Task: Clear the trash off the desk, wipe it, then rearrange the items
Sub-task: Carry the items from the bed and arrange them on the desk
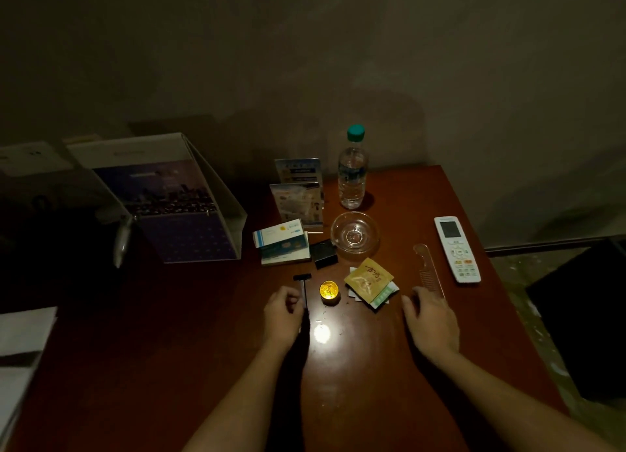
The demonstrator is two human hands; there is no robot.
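my left hand [283, 316] lies on the red-brown desk [372, 384] with its fingers curled in, right against the handle of the black razor [304, 284] — whether they actually pinch it i cannot tell in this dim light. the razor's head points to twelve o'clock. my right hand [430, 319] is spread loose and palm down, holding nothing. its fingertips are at the near end of the clear comb [427, 265], which runs off toward twelve o'clock; touching or just short, i can't say.

between my hands, at three o'clock from the razor, sits a small gold tin [329, 290]. at three o'clock from that lies a fanned heap of packets [369, 280], a tan one on top. at twelve o'clock from the packets is a glass ashtray [354, 232], and beyond it on the same bearing stands an upright water bottle [352, 172] with a green cap.

a small black box [325, 253] lies at eight o'clock from the ashtray, just beside stacked white-and-blue boxes [281, 240]. two clear sign stands [299, 194] rise at twelve o'clock from those. the white remote [457, 248] lies at three o'clock from the comb, near the desk's right edge. far off at ten o'clock sits a large white-and-purple bag [169, 197].
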